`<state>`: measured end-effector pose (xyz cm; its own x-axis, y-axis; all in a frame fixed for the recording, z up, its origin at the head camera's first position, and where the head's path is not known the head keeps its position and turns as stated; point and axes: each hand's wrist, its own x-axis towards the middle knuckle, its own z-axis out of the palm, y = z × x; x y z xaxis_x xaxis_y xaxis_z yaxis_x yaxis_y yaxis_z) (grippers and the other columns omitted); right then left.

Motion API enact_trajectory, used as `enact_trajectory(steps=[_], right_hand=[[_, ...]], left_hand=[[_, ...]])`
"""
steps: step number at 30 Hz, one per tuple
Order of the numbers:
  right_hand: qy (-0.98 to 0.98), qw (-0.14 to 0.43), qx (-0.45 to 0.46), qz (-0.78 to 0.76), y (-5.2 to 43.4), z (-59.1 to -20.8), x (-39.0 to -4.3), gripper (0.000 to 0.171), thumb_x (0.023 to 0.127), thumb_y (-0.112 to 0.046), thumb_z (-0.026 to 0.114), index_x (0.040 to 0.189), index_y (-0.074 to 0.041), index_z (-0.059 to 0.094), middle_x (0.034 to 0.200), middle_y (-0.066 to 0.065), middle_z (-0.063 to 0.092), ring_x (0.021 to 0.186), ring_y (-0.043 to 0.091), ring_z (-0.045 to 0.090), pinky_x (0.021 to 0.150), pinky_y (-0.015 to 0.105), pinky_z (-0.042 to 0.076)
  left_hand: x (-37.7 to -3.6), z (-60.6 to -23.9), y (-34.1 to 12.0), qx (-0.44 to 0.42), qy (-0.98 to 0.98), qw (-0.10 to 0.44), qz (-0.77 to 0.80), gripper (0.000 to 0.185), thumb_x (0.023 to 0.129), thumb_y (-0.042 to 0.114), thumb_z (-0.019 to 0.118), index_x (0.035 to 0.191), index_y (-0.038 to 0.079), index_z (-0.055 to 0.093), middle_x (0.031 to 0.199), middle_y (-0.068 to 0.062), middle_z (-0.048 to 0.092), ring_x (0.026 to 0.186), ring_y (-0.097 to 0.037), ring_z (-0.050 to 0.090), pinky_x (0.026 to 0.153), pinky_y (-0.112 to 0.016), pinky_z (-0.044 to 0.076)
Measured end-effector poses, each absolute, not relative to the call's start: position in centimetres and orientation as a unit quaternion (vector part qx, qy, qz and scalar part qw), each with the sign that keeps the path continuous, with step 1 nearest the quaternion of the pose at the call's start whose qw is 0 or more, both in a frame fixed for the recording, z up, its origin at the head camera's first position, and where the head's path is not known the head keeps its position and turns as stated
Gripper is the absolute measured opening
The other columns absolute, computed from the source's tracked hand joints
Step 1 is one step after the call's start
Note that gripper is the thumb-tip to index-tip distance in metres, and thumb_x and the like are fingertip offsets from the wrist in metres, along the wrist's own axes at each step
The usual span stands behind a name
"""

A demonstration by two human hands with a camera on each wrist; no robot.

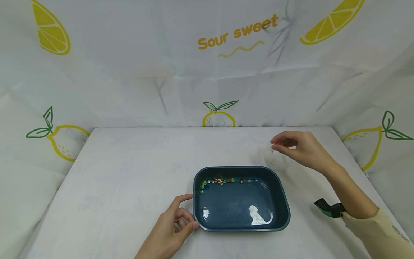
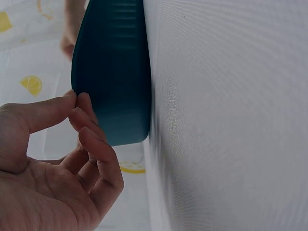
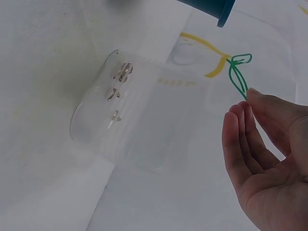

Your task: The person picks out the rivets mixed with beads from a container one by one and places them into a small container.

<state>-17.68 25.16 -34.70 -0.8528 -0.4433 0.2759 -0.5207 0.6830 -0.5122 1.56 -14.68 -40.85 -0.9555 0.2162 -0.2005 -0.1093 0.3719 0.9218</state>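
My left hand [image 1: 171, 226] rests loosely curled against the blue tray [image 1: 284, 210] rim, holding nothing. My right hand [image 1: 299, 147] hovers over the clear cup [image 1: 275, 160], fingers relaxed and empty. About a dozen glass beads [image 1: 220, 180] remain in the tray; the cup looks nearly empty, so I judge most work is left.

Soft, even, bright light fills the head view, casting only faint shadows on the desk [image 1: 129, 169] and white glare patches in the blue tray [image 1: 284, 216], while the backdrop bows at the wide-angle edges and both wrist views look dimmer, greyer and slightly soft.
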Motion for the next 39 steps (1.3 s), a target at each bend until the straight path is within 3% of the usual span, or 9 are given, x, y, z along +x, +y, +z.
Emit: enact_trajectory(steps=[17, 26, 39], right_hand=[[-0.904, 0.084, 0.301, 0.291, 23.8, -33.8, -17.1, 0.023, 0.090, -0.005, 0.087, 0.110, -0.014, 0.082, 0.099, -0.004, 0.082, 0.085, -0.005, 0.069, 0.081, 0.004, 0.053], [-0.890, 0.092, 0.338, 0.290, 22.6, -33.2, -16.6, 0.027, 0.089, -0.003, 0.088, 0.111, -0.015, 0.081, 0.101, -0.006, 0.082, 0.085, -0.003, 0.070, 0.083, 0.008, 0.056], [-0.867, 0.048, 0.376, 0.324, 20.5, -32.6, -16.3, 0.026, 0.090, -0.005, 0.087, 0.112, -0.018, 0.081, 0.097, -0.012, 0.080, 0.084, -0.001, 0.070, 0.082, 0.012, 0.058]], left_hand=[[1.5, -40.8, -14.7, 0.039, 0.815, 0.145, 0.560, 0.068, 0.098, 0.025, 0.082, 0.156, 0.014, 0.047, 0.094, 0.002, 0.073, 0.067, -0.001, 0.060, 0.065, -0.021, 0.055], [1.5, -40.9, -14.7, 0.033, 0.816, 0.149, 0.557, 0.070, 0.097, 0.025, 0.083, 0.156, 0.013, 0.047, 0.093, 0.003, 0.073, 0.067, -0.002, 0.059, 0.065, -0.021, 0.054], [1.5, -40.8, -14.7, 0.039, 0.815, 0.149, 0.559, 0.069, 0.099, 0.025, 0.082, 0.157, 0.012, 0.046, 0.093, 0.003, 0.074, 0.068, -0.002, 0.060, 0.065, -0.022, 0.055]])
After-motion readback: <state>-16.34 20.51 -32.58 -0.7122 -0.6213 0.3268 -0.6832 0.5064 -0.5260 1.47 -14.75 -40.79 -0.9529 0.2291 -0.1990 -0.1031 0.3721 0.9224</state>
